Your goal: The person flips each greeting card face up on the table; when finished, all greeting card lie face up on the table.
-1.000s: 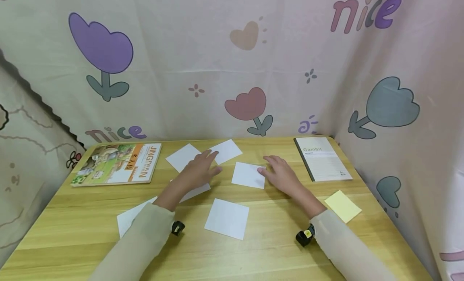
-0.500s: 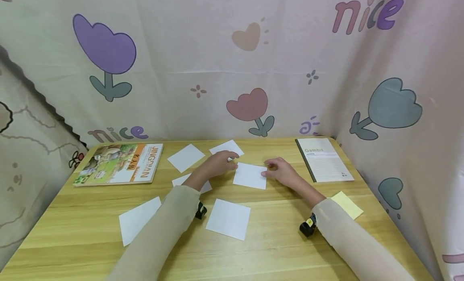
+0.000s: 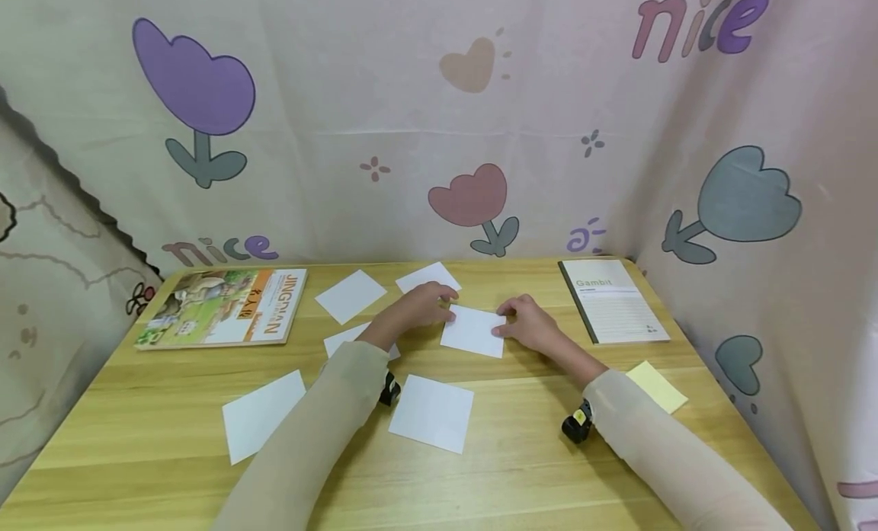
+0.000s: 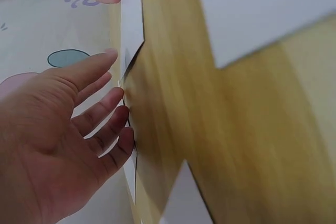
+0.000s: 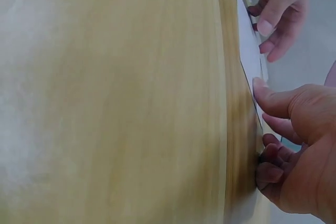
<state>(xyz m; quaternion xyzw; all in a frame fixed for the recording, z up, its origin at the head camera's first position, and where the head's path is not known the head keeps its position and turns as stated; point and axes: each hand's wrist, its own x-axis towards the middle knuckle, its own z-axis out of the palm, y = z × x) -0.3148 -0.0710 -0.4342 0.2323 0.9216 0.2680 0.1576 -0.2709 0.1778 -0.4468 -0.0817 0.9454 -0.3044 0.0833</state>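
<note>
A white square of paper [image 3: 473, 333] lies mid-table between the two hands. My left hand [image 3: 418, 306] is at its upper left corner; in the left wrist view, the thumb and fingers of that hand [image 4: 63, 124] are spread apart beside the paper's edge, with no grip to be seen. At the opposite edge my right hand [image 3: 531, 325] pinches the paper. The right wrist view shows the right thumb [image 5: 273, 100] on top of the sheet [image 5: 249, 45] and the other fingers curled by the table edge.
More white paper squares [image 3: 430, 414] lie around, some partly behind the left arm. A picture-covered book [image 3: 222, 308] is at the back left. The Gambit notebook [image 3: 613, 301] sits back right, with a yellow paper pad [image 3: 657, 386] nearer, partly behind the right sleeve.
My left hand has moved right, from over the left-hand papers to the middle paper's corner. My right hand's fingers have curled in at that paper's right edge.
</note>
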